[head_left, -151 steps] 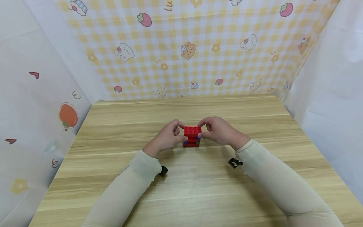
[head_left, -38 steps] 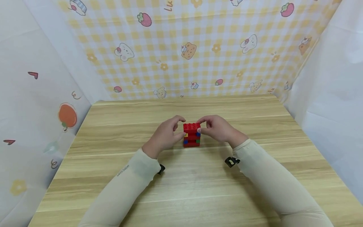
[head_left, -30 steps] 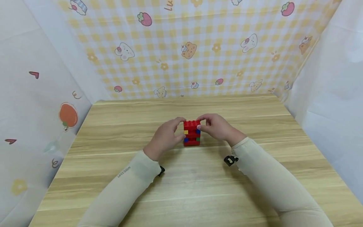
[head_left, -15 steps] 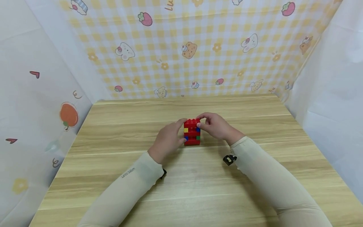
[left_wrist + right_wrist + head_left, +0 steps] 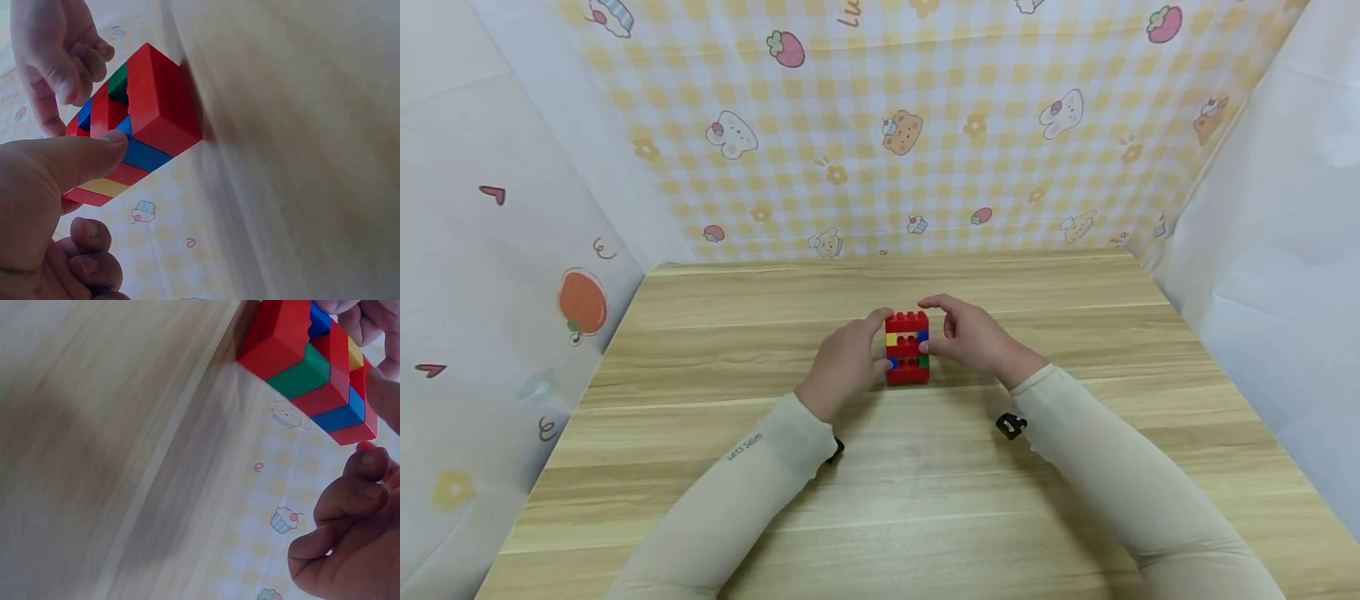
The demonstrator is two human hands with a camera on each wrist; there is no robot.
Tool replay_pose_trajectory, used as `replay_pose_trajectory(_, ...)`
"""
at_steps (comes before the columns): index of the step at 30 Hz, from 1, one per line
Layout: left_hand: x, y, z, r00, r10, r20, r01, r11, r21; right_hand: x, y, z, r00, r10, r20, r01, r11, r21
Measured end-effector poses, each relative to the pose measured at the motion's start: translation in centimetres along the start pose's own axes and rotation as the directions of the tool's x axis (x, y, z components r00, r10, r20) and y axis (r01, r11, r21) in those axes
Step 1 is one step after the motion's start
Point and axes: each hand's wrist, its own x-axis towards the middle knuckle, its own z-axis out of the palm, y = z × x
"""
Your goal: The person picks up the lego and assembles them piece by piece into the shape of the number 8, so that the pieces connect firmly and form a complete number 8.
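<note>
A stack of toy building bricks (image 5: pixel 907 323) leans back near the middle of the table, its underside visible in the left wrist view. Red bricks make the top, middle and bottom layers; between them sit a yellow brick (image 5: pixel 106 187), a green brick (image 5: pixel 302 370) and two blue bricks. My left hand (image 5: pixel 844 362) pinches the stack's left side, thumb (image 5: pixel 94 156) on the lower blue brick (image 5: pixel 147 153) and index finger at the top. At the right side, my right hand (image 5: pixel 973 337) has its thumb at the front edge and its index finger raised just above the studs.
The wood-grain table (image 5: pixel 910 500) stretches around the stack. Yellow checked cloth (image 5: pixel 865 100) hangs behind its far edge, with white cloth (image 5: pixel 1285 292) along the sides. A small black device (image 5: pixel 1011 426) is strapped at the right wrist.
The stack has tilted backward, showing more front and less top. My left thumb has slid down to the lower blue brick. Most recently, my right thumb has moved lower and its index finger has lifted.
</note>
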Motion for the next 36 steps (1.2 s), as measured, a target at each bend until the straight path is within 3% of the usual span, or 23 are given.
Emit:
replay_pose_trajectory(8,0.3,-0.3,-0.3,0.998,-0.043,0.051,0.046,0.998,-0.05,-0.3,0.2,0.1,0.999,-0.005,0.048,0.013,0.987,-0.161)
replay_pose_trajectory(22,0.3,-0.5,-0.8,0.987,-0.089,0.136,0.108,0.985,-0.136,-0.6,-0.2,1.0,0.991,0.03,0.131,0.01,0.954,-0.299)
replay_pose_trajectory(27,0.2,-0.5,-0.8,0.983,-0.094,0.155,0.118,0.98,-0.157,-0.5,-0.1,1.2,0.991,0.02,0.131,0.024,0.945,-0.327)
replay_pose_trajectory(36,0.2,-0.5,-0.8,0.98,-0.088,0.179,0.111,0.987,-0.12,-0.4,-0.1,1.3,0.99,0.015,0.141,0.029,0.953,-0.302)
